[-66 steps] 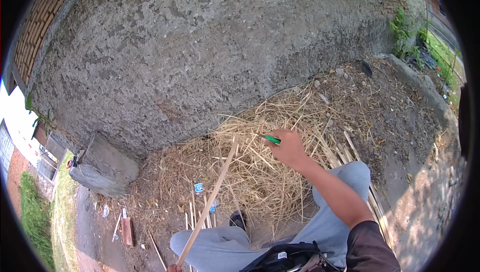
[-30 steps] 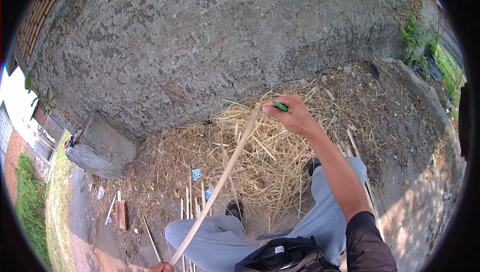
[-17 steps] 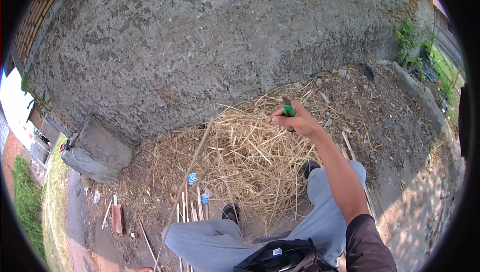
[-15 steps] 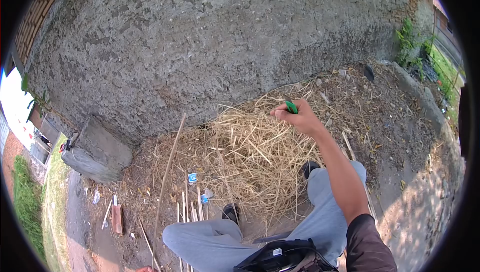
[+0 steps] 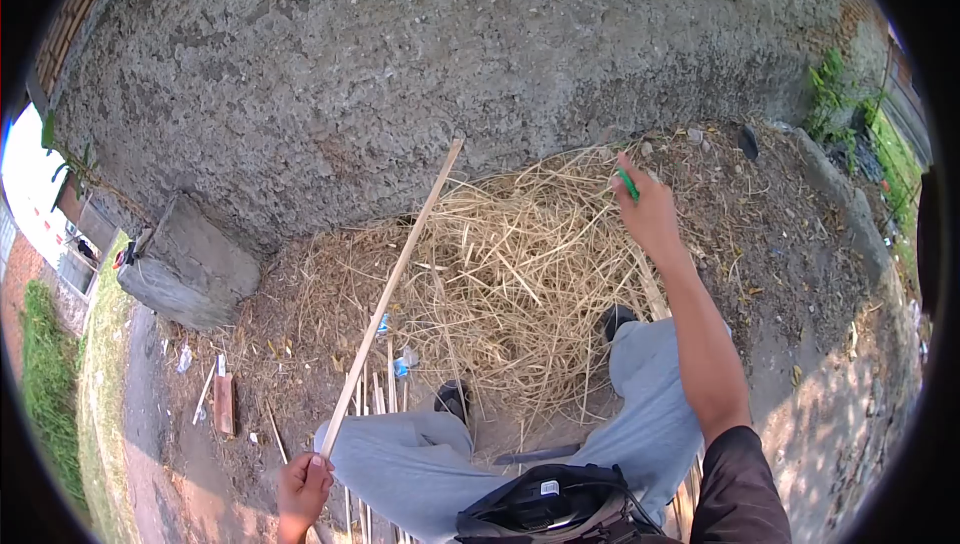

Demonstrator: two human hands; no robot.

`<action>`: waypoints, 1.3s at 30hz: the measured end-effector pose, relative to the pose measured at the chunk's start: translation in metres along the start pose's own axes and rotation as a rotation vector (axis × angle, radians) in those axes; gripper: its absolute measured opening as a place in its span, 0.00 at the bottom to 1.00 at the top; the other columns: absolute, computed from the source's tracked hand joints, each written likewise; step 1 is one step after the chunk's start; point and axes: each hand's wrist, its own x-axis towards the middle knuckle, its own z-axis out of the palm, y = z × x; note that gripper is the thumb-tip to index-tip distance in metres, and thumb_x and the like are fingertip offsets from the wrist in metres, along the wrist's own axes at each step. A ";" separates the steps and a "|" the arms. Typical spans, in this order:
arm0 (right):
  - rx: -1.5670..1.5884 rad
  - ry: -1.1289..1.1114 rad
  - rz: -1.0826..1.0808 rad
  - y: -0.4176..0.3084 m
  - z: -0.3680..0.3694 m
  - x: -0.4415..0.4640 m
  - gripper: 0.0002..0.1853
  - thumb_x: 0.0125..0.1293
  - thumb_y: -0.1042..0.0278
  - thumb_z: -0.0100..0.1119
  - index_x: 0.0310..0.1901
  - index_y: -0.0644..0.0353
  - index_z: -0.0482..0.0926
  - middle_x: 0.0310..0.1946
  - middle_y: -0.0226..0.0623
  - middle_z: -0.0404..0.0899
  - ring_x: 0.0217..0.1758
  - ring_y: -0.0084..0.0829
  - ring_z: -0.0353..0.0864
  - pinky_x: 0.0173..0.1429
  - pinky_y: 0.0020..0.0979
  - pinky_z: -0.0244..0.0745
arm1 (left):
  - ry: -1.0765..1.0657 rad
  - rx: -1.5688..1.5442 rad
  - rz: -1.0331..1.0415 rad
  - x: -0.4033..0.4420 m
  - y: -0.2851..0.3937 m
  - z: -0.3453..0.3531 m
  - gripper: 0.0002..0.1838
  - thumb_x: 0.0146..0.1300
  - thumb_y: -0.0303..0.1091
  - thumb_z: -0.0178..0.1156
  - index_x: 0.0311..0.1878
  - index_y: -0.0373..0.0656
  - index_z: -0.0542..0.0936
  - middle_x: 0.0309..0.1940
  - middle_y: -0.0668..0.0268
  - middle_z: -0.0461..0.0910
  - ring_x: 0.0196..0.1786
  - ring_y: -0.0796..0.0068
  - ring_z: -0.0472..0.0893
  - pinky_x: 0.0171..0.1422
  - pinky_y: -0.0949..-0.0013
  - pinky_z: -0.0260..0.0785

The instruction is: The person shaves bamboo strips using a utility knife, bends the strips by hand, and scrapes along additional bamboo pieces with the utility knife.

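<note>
My left hand [image 5: 303,489], low at the left of the head view, is closed around the lower end of a long, pale bamboo strip [image 5: 398,279]. The strip slants up and right, its far end in front of the wall. My right hand [image 5: 653,216] is closed around a green-handled knife [image 5: 628,184], over the right edge of the shavings; its blade is hard to make out now. Between my feet and the wall lies a wide heap of straw-coloured shavings [image 5: 520,294]. Knife and strip are well apart.
A rough grey wall [image 5: 400,74] rises ahead. To the left stands a concrete block [image 5: 195,264]. More strips [image 5: 380,399] lie beside my left leg, near blue litter [image 5: 404,362]. A reddish wood piece [image 5: 225,404] lies farther left, and a dark pouch [image 5: 545,504] sits at my waist.
My left hand has risen into view, and the bamboo strip has moved up and right with it. My right hand has shifted right and slightly up with the knife.
</note>
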 end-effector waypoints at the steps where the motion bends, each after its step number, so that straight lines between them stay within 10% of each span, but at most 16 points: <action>1: -0.182 -0.247 -0.020 0.029 0.020 -0.004 0.15 0.70 0.59 0.60 0.42 0.66 0.82 0.30 0.46 0.83 0.27 0.48 0.81 0.36 0.43 0.74 | -0.048 -0.102 -0.048 0.009 0.013 0.009 0.16 0.77 0.36 0.48 0.35 0.35 0.75 0.16 0.72 0.65 0.16 0.87 0.60 0.19 0.78 0.51; 3: -0.359 -0.477 -0.043 0.038 0.032 -0.010 0.16 0.67 0.59 0.62 0.41 0.66 0.83 0.28 0.48 0.83 0.28 0.54 0.81 0.38 0.47 0.74 | -0.108 -0.206 -0.086 0.026 0.028 0.024 0.16 0.77 0.37 0.48 0.36 0.35 0.75 0.16 0.71 0.65 0.16 0.87 0.60 0.19 0.78 0.50; 9: 0.361 -0.185 -0.080 -0.047 -0.021 -0.037 0.07 0.60 0.69 0.69 0.34 0.65 0.85 0.18 0.38 0.78 0.22 0.26 0.77 0.30 0.34 0.69 | -0.352 -0.444 -0.235 0.085 0.063 0.079 0.16 0.77 0.43 0.48 0.41 0.38 0.73 0.21 0.71 0.65 0.16 0.86 0.57 0.18 0.79 0.50; 13: 0.402 -0.488 0.023 -0.077 -0.015 -0.057 0.12 0.63 0.63 0.68 0.33 0.65 0.86 0.16 0.32 0.75 0.19 0.23 0.71 0.26 0.32 0.66 | -0.547 -0.579 -0.202 0.124 0.090 0.112 0.14 0.77 0.41 0.48 0.42 0.40 0.73 0.24 0.72 0.66 0.17 0.89 0.57 0.17 0.81 0.49; 21: 0.529 -0.446 0.211 -0.048 0.095 -0.091 0.15 0.65 0.57 0.64 0.32 0.64 0.86 0.16 0.30 0.76 0.20 0.17 0.69 0.27 0.28 0.63 | -0.754 -0.575 -0.158 0.176 0.094 0.182 0.13 0.77 0.38 0.47 0.47 0.36 0.74 0.24 0.73 0.67 0.16 0.89 0.58 0.16 0.81 0.51; 39: 0.930 -0.568 0.417 -0.058 0.080 -0.112 0.11 0.66 0.64 0.66 0.37 0.65 0.84 0.19 0.22 0.73 0.19 0.13 0.63 0.22 0.23 0.54 | -0.935 -0.554 -0.214 0.140 0.069 0.202 0.21 0.79 0.45 0.42 0.56 0.35 0.72 0.26 0.70 0.68 0.17 0.83 0.68 0.22 0.73 0.70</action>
